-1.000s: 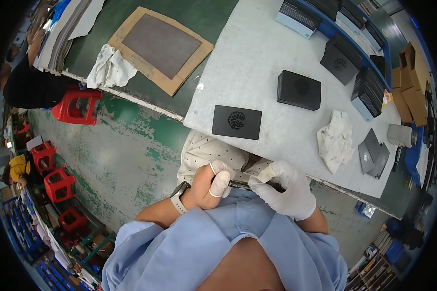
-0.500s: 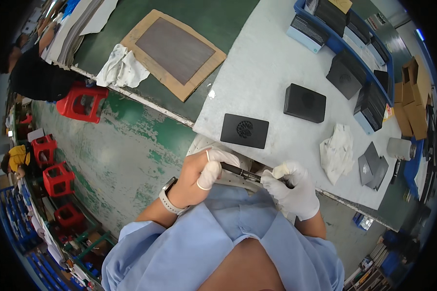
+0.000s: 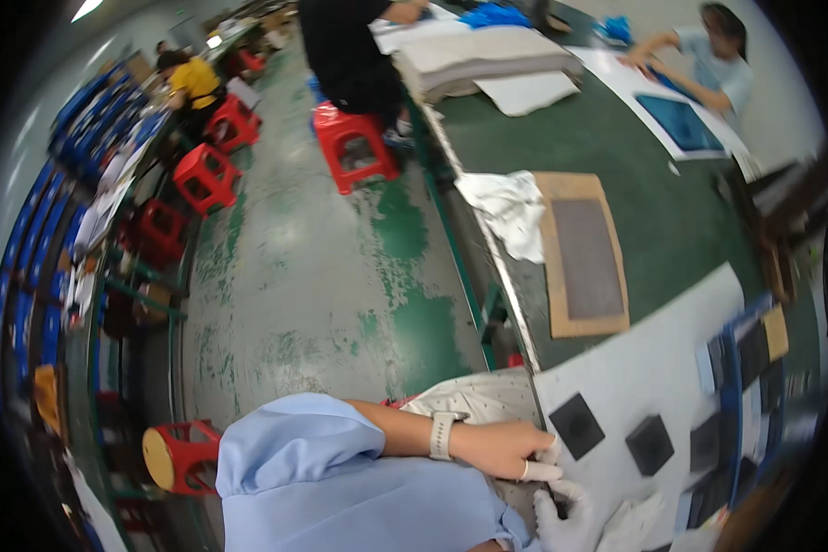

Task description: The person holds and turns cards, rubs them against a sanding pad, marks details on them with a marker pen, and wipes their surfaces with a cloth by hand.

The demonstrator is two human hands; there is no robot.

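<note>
My left hand [image 3: 501, 449], with white finger covers and a pale watch band on its wrist, is closed at the table's near edge. Beside it is my white-gloved right hand [image 3: 570, 521], its fingers bent inward. A dark bit of the black marker pen [image 3: 558, 503] shows between the two hands; most of it is hidden. Just beyond my fingers lies a flat black plate [image 3: 577, 426] on the white table covering [image 3: 607, 373]. To its right sits a thicker black block [image 3: 649, 444]. A crumpled white cloth [image 3: 630, 525] lies near my right hand.
A blue bin [image 3: 730, 405] of black pieces stands at the right. On the green table are a grey sheet on cardboard [image 3: 561, 317] and a white rag [image 3: 511, 212]. Red stools [image 3: 354, 147] stand along the aisle. Several people work nearby, one in yellow [image 3: 193, 81].
My view has swung left and up, so the hands and table appear lower right and more of the aisle shows. Both hands remain close together; the marker pen is now mostly hidden.
</note>
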